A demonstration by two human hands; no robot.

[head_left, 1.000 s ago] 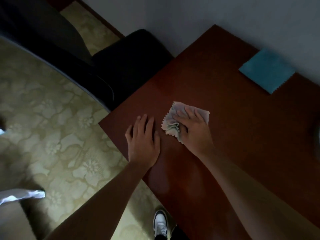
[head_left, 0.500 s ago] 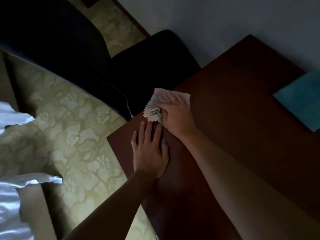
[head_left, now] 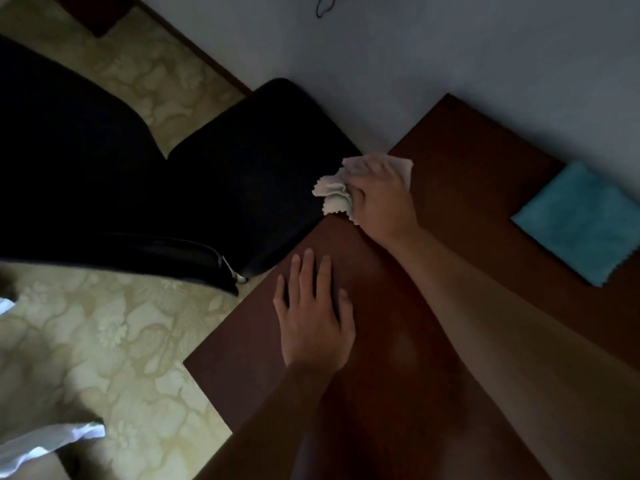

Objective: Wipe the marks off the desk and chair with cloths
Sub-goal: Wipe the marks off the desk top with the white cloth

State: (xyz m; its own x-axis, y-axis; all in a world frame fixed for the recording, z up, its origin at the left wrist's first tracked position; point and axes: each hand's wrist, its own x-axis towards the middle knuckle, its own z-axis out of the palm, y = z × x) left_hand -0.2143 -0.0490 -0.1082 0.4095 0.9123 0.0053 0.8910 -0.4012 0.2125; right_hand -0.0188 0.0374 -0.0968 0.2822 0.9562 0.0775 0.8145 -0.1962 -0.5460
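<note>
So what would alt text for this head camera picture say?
A right hand presses a white cloth at the edge of a brown desk beside a black chair; the left hand lies flat, and a blue cloth sits unused.

inspected for readable text, labels, brands, numbers and signs; found none legible on any surface.

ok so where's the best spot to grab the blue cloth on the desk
Probably pinch the blue cloth at its near corner with the zigzag edge, coming from above on the right. It lies flat and spread on the desk, so a corner lifts most easily.
</note>
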